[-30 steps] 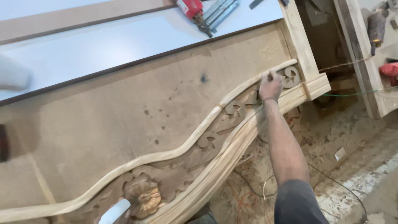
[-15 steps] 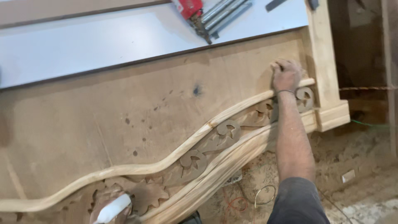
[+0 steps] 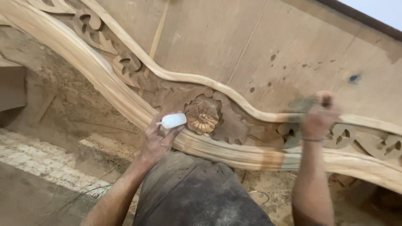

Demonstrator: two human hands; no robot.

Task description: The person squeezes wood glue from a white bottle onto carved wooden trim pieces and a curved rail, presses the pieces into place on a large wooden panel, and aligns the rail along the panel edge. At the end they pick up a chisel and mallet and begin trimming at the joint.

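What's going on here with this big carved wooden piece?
A person is leaning over a large carved wooden panel with wavy moulding and flower carvings. The left hand holds a small white plastic bottle beside a round carved wooden flower. The right hand, blurred, presses a darkened rag against the carved band.

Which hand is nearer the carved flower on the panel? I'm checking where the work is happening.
Left. The left hand, holding a small white bottle, sits just beside the carved flower. The right hand is farther along the moulding, gripping a blurred cloth or pad.
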